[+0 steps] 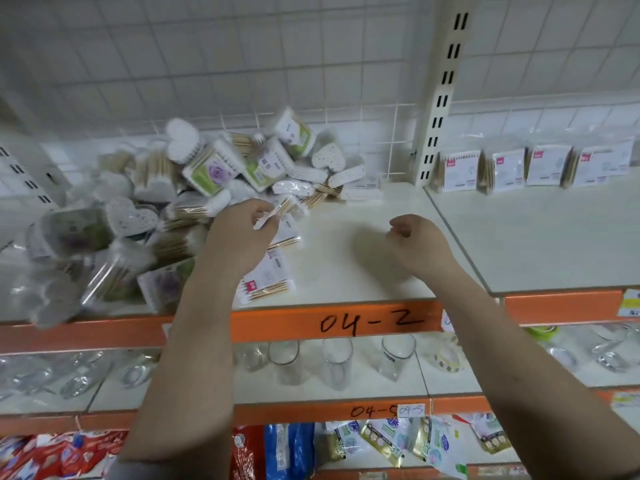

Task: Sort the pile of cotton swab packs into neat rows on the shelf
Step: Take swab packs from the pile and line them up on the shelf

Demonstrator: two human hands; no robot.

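In the head view, the pile of cotton swab packs (pixel 194 202) sprawls over the left half of the white shelf (pixel 363 271), reaching from the back grid to the near orange edge marked 04-2. It mixes heart-shaped tubs, green-labelled boxes and flat sleeves of wooden-stick swabs. The left hand (pixel 242 237) sits at the pile's right fringe, its thumb and fingers pinched together on the corner of a flat pack (pixel 277 216) that lies over other flat packs (pixel 266 278) nearer the shelf edge. The right hand (pixel 415 244) hovers above the bare right part of the shelf, fingers loosely curled and holding nothing.

On the neighbouring shelf to the right, a row of packs (pixel 533 164) stands upright along the far wall; that looks like the pattern to copy.

The step in hand seems to be pulling one flat pack free. It would go best if the person lifts it clear instead of dragging, since the pile leans toward the near edge and loose tubs could slide off. The free hand could steady the heap or take the pack and stand it at the far right, starting a row by type.
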